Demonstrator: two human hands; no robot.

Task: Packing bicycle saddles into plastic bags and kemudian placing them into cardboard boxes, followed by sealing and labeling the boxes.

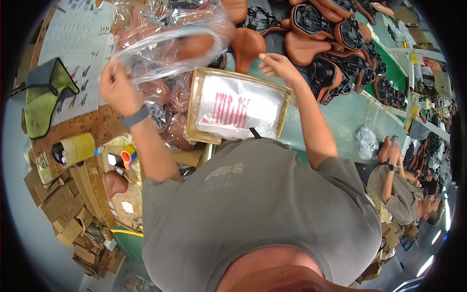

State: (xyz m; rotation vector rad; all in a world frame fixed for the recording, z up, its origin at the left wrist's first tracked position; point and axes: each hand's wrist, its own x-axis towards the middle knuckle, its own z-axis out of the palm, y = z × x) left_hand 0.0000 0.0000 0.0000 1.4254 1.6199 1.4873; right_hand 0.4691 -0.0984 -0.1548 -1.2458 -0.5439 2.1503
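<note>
My left hand (120,90) is closed on the edge of a clear plastic bag (170,65) at the upper left. The bag's mouth gapes wide, and brown shapes show through the film; whether they lie in it or behind it I cannot tell. My right hand (278,68) holds nothing visible, its fingers partly bent and apart, close to a brown bicycle saddle (248,46) lying top up. Between my arms stands a shallow cardboard box (193,109) with a stack of flat plastic bags (243,100) printed in red.
Many brown saddles with black undersides (321,75) crowd the green table (321,124) at the far right. A crumpled plastic bag (366,141) lies there too. Leftward are a printed sheet (68,41), a yellow container (78,148) and a tape roll (128,155). A co-worker (404,185) works at right.
</note>
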